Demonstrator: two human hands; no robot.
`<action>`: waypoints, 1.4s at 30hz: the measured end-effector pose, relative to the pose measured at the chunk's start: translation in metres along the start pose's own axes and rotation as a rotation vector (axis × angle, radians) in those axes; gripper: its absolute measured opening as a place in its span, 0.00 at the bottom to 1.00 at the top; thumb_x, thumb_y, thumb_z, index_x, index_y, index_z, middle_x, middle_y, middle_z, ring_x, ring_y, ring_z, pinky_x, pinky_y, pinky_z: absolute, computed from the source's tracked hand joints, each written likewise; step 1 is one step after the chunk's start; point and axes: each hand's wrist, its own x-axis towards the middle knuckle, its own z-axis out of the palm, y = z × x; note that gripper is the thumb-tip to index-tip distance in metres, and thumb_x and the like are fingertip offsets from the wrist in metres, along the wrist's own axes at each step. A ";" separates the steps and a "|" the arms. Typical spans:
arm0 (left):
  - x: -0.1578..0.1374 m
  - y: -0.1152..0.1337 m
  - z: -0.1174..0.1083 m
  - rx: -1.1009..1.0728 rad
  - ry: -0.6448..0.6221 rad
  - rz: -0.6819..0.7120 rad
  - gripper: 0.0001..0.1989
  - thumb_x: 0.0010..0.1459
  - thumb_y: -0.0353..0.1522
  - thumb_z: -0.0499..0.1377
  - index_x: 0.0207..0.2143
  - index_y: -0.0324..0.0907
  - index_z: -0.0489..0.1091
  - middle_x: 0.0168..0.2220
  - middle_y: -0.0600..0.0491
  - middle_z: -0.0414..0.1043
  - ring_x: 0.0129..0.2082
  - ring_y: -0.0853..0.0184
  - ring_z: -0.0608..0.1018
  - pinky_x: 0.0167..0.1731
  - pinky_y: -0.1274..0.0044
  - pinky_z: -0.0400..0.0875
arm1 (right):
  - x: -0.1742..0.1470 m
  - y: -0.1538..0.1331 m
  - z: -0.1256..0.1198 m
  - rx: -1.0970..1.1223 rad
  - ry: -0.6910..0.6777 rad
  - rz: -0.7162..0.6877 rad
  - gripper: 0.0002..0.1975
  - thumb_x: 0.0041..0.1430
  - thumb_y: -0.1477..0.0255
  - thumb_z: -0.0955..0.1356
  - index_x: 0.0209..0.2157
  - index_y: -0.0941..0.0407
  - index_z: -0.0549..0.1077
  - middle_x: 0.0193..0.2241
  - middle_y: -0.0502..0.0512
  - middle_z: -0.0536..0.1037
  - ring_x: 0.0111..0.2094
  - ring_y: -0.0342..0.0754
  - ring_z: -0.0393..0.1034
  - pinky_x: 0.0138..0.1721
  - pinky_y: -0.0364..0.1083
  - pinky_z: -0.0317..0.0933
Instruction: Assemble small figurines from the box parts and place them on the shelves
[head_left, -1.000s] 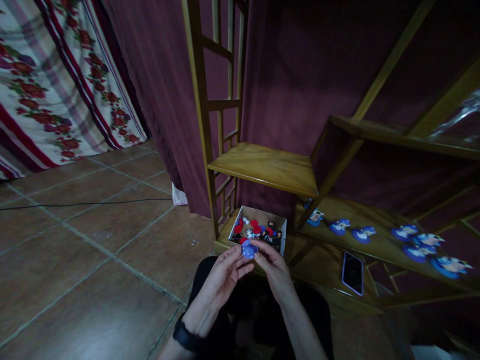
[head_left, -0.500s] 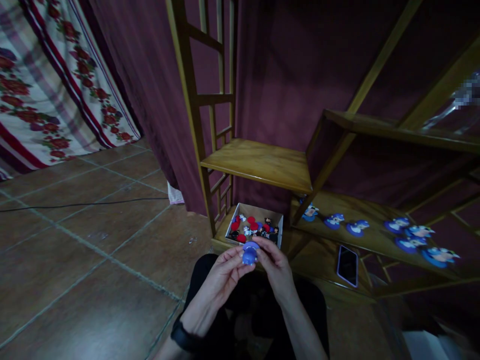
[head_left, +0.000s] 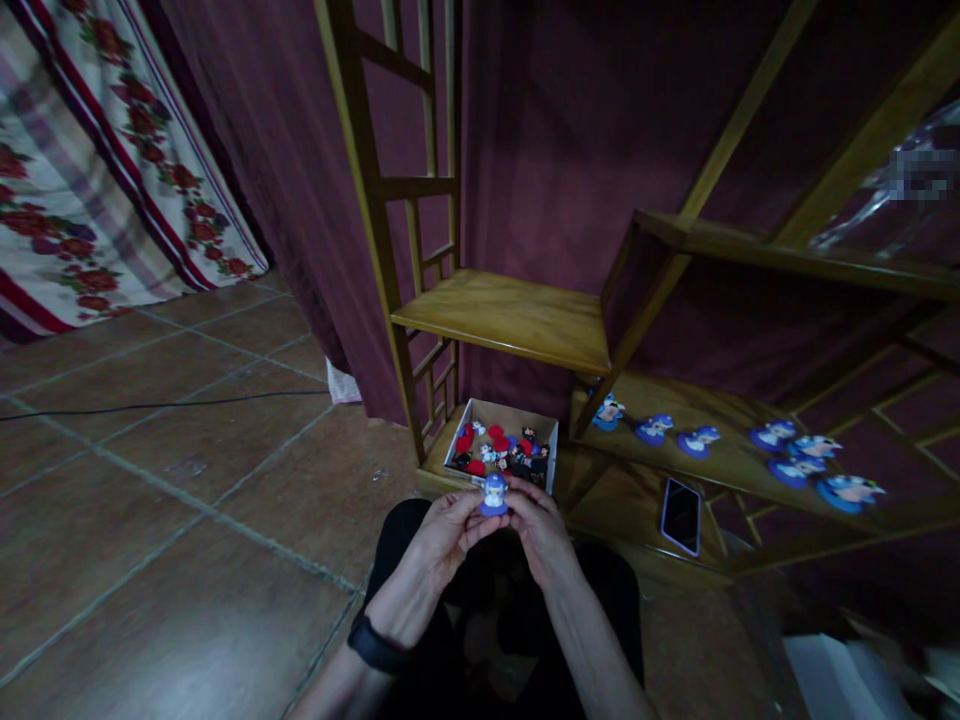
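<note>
Between my two hands, a small purple and white figurine (head_left: 493, 493) on a round purple base stands upright with its front toward me. My left hand (head_left: 450, 527) pinches it from the left side. From the right, the fingers of my right hand (head_left: 536, 520) close on its base. Just beyond my fingers sits an open cardboard box (head_left: 541, 412) holding several small figurines with red, black, white and purple parts. Several similar figurines, among them a purple one (head_left: 698, 440) and a blue-based one (head_left: 851, 490), stand on the shelf to the right.
The box is on the bottom level of a wooden shelf unit (head_left: 502, 315). A phone (head_left: 681, 516) lies on the low board at right. On the tiled floor (head_left: 150, 520) at left runs a black cable (head_left: 165, 407). A pale box (head_left: 840, 675) is at lower right.
The figurine has been turned over in my fingers, from base up to upright with its front showing. Both hands still hold it. The view has shifted slightly.
</note>
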 end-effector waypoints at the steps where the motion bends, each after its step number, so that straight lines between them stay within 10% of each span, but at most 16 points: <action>1: 0.002 -0.001 0.000 -0.021 0.014 0.001 0.06 0.49 0.27 0.61 0.29 0.29 0.72 0.26 0.43 0.77 0.25 0.65 0.79 0.30 0.79 0.75 | 0.001 0.002 0.000 -0.006 0.011 -0.008 0.10 0.39 0.72 0.72 0.29 0.55 0.77 0.28 0.51 0.79 0.31 0.45 0.71 0.34 0.43 0.63; 12: 0.017 -0.011 -0.002 -0.224 0.032 -0.037 0.03 0.51 0.22 0.58 0.30 0.29 0.71 0.25 0.44 0.75 0.24 0.67 0.78 0.30 0.77 0.76 | 0.001 0.002 -0.007 -0.090 -0.072 -0.080 0.16 0.44 0.70 0.69 0.39 0.54 0.75 0.40 0.54 0.77 0.42 0.49 0.70 0.44 0.48 0.62; 42: 0.014 -0.007 -0.001 -0.110 -0.024 0.027 0.03 0.46 0.20 0.61 0.27 0.30 0.71 0.26 0.44 0.76 0.26 0.66 0.79 0.33 0.77 0.76 | 0.011 0.012 -0.007 0.019 0.000 -0.008 0.13 0.40 0.71 0.71 0.33 0.55 0.75 0.32 0.51 0.79 0.33 0.46 0.72 0.37 0.46 0.65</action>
